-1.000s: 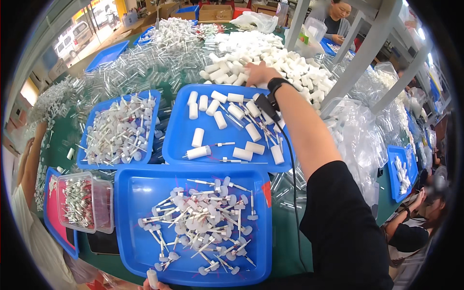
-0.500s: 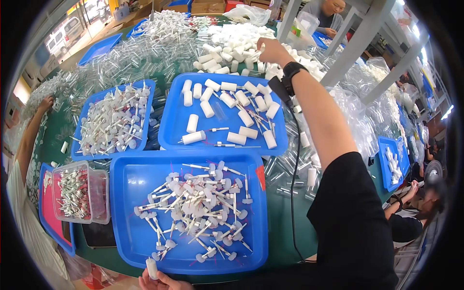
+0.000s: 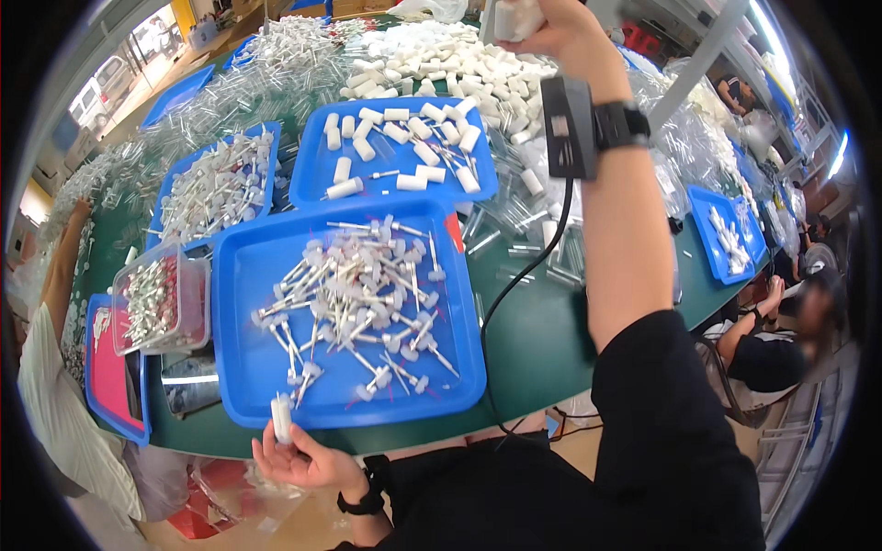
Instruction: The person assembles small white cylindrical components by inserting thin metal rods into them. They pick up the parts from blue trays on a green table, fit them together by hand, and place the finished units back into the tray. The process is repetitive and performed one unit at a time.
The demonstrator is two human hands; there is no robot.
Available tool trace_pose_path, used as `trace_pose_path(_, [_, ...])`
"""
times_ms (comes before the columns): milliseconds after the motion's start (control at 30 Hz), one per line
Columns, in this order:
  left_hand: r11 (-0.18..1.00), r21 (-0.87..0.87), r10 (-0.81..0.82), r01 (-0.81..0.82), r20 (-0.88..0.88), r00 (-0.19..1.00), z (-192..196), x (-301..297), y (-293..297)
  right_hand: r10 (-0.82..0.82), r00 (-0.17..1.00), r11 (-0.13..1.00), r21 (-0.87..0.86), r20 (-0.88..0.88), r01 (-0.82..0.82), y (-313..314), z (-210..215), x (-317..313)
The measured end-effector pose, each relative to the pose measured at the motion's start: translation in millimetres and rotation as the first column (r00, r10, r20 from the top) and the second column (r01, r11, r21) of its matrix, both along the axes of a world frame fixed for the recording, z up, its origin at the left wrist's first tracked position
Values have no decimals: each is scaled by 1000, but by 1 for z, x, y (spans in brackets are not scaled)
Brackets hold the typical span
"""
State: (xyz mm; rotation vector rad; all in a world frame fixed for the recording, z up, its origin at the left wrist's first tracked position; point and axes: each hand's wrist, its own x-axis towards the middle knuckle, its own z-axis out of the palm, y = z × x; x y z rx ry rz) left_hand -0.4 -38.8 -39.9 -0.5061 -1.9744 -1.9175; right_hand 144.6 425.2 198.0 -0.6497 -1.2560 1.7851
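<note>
— What are the hands doing at the green worktop (image 3: 533, 340)?

— The right hand (image 3: 560, 32) is raised high at the top of the frame, arm stretched up and away from the body, fingers curled around white caps (image 3: 516, 16). A black wristband and a small black device (image 3: 568, 127) sit on the forearm, with a thin black cable (image 3: 514, 294) hanging down from it to the worktop's near edge. The sleeve is black.

— And the left?

— The left hand (image 3: 299, 459) stays low, at the near rim of the front tray (image 3: 459, 386), palm up. Its fingers pinch one small white cylinder (image 3: 281, 418), held upright just over the tray's edge. A black watch circles that wrist.

— What fills the trays?

— The front tray is glossy blue plastic, rectangular with a raised rim, and carries a loose tangle of thin white pump stems (image 3: 358, 303) with round collars. Behind it a second blue tray (image 3: 404, 188) holds stubby, matte white caps lying on their sides. A third tray (image 3: 170, 197) to the left is heaped with more stems. Near the left hand stands a clear box (image 3: 188, 280) of small parts, beside a pink-floored tray (image 3: 110, 367).

— Beyond them?

— A heap of white caps (image 3: 432, 55) and drifts of clear tubes (image 3: 211, 110) cover the far worktop. Other people sit at both sides.
</note>
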Motion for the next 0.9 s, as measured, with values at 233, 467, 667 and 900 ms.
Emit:
trace_pose_path(233, [989,103,-109,107,10,994,4,0,-2,-448,877,892,23,170,452,-145,-80,45])
trace_pose_path(467, [951,190,-267,244,101,959,12,3,-10,-705,354,706,556,615,440,-121,-163,65])
trace_pose_path(667, [828,110,-560,549,138,817,32,4,-34,-721,166,685,656,673,317,-176,-143,43])
trace_pose_path(900, [279,264,-945,923,249,214,106,1,1,-450,737,801,593,504,82,-223,-142,76])
